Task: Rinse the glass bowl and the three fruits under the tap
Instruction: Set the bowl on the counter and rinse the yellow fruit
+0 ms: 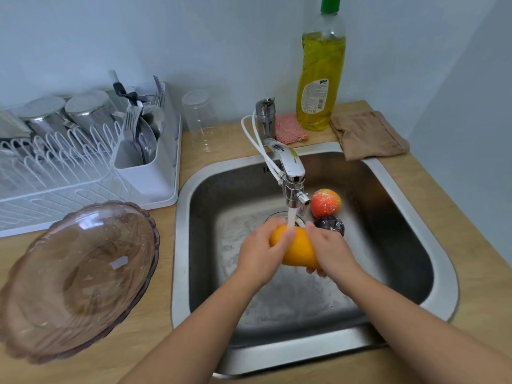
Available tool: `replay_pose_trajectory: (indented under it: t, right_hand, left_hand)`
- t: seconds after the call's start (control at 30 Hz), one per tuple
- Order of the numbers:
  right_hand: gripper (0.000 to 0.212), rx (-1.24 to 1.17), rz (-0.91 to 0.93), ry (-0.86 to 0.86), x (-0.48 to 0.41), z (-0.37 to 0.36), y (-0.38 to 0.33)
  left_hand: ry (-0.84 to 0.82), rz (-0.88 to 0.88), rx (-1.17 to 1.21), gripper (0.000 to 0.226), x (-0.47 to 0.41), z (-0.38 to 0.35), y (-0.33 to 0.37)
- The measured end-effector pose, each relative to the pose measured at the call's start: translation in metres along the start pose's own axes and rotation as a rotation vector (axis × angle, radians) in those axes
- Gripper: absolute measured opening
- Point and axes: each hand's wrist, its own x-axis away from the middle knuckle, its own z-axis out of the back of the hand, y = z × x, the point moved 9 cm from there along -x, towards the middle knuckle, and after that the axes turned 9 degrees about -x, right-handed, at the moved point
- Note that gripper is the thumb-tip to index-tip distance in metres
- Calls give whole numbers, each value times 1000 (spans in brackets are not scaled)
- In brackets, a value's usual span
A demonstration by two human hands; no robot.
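Observation:
An orange fruit (297, 249) sits between both my hands under the running tap (291, 173), over the steel sink (440, 295). My left hand (261, 252) wraps its left side and my right hand (331, 249) cups its right side and underside. Water falls onto the fruit's top. A red-orange fruit (325, 203) and a dark purple fruit (331, 225) lie on the sink floor behind my right hand, touching each other. The pinkish glass bowl (77, 278) rests on the wooden counter left of the sink.
A white dish rack (83, 167) with steel cups and cutlery stands at the back left. A clear glass (201, 120) stands beside it. Behind the sink are a yellow dish-soap bottle (321, 73), a pink sponge (289, 128) and a brown cloth (368, 134).

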Motion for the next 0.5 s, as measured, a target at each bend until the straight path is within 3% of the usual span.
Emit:
replay_pose_trajectory:
  t: [0.07, 0.13, 0.23, 0.3, 0.37, 0.43, 0.5]
  right_hand:
    - [27, -142, -133, -37, 2, -3, 9]
    - [17, -137, 46, -113, 5, -8, -3]
    - [38, 121, 392, -161, 14, -14, -20]
    - [32, 155, 447, -104, 15, -13, -25]
    - [13, -42, 325, 9, 11, 0, -22]
    - [20, -191, 156, 67, 4, 11, -13]
    - [23, -237, 17, -5, 4, 7, -7]
  left_hand:
    - [14, -92, -116, 51, 2, 0, 7]
    - [50, -48, -31, 48, 1, 3, 2]
    - [66, 96, 176, 36, -5, 5, -8]
    - [54, 65, 170, 31, -6, 4, -7]
    - [-1, -26, 140, 32, -3, -1, 0]
    - [-37, -94, 35, 48, 4, -7, 5]
    - [5, -113, -15, 56, 6, -5, 7]
